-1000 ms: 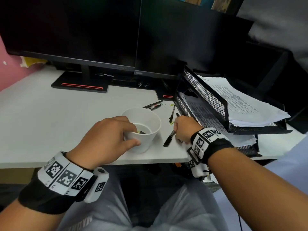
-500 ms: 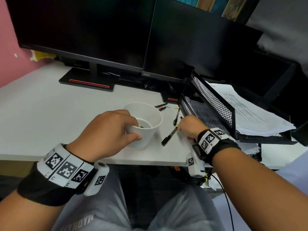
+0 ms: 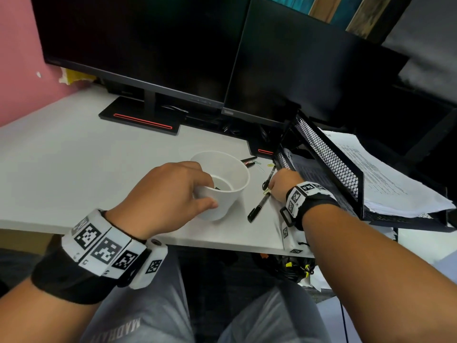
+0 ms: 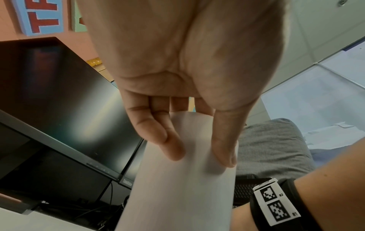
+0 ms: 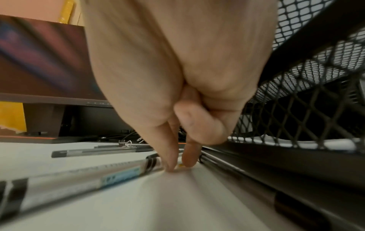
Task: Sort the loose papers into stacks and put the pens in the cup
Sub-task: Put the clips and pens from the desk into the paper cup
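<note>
The left hand was wrapped round the white paper cup, fingers over the near rim and thumb pressed to the outer wall; the left wrist view showed fingers and thumb curled against the cup's white side. The cup stood upright on the white desk, near the front edge, with something dark lying in its bottom. Left of the cup the desk surface ran wide and bare back to the black monitor stand with a red stripe.

Just right of the cup lay a black pen, slanted, on the desk. A second black pen lay beyond it, and two more dark pens sat behind the cup beside coloured paper clips.

The right hand was down on the desk between the pens and the black mesh paper tray. In the right wrist view two fingertips touched the desk at the end of a pen with a clear barrel, the other fingers curled under; whether it gripped anything I could not tell. The tray's base rail sat tight beside those fingers, leaving a narrow gap. Printed white papers were stacked on the tray's upper tier, overhanging its right edge.
</note>
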